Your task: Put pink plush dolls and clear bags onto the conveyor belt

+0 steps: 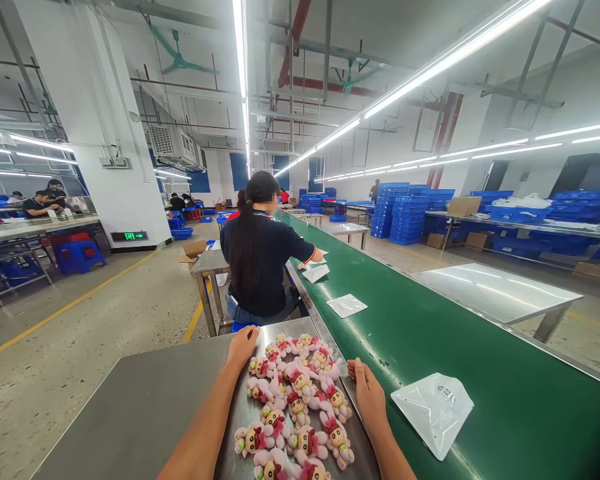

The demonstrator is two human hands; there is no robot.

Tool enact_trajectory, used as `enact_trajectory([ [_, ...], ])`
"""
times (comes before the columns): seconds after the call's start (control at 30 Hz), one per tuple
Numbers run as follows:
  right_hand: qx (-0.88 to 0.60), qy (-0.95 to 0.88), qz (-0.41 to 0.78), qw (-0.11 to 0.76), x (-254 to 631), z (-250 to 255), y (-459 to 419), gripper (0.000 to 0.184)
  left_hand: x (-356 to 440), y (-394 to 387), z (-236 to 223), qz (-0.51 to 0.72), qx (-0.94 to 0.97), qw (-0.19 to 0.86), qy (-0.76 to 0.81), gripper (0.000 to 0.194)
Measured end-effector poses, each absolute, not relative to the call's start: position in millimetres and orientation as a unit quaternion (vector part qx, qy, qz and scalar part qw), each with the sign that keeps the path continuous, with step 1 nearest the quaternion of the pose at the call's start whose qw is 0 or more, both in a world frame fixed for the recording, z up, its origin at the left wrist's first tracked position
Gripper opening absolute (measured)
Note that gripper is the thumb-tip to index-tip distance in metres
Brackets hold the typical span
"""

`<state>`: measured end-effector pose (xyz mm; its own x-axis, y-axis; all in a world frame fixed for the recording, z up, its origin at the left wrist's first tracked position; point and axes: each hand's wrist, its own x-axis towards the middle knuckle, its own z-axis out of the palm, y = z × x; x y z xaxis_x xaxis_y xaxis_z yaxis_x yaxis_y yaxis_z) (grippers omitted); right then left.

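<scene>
Several small pink plush dolls (300, 400) with red bows lie in a heap on a steel table (145, 413) in front of me. My left hand (243, 347) rests at the far left edge of the heap, fingers stretched out and touching the nearest dolls. My right hand (367, 397) lies at the heap's right edge beside the conveyor rim, fingers curled inward; whether it holds a doll is hidden. A clear plastic bag (433, 410) lies on the green conveyor belt (430, 333) just right of my right hand.
A person in a black shirt (260, 257) sits ahead at the belt, handling a bag (316, 272). Another flat bag (347, 305) lies on the belt. A steel table (495, 290) stands right of the belt; stacked blue crates (405, 213) behind. Other workers sit far left.
</scene>
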<state>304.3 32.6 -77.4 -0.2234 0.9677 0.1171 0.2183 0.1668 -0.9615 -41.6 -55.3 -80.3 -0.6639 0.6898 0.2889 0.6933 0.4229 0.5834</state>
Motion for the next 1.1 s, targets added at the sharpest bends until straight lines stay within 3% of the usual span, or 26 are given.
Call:
enact_trajectory([
  [1.1,-0.450,-0.635,0.451,0.437,304.9,-85.1,39.0,0.049,-34.4,-58.5,-71.9,-0.343,-0.414,0.003,-0.843,0.042],
])
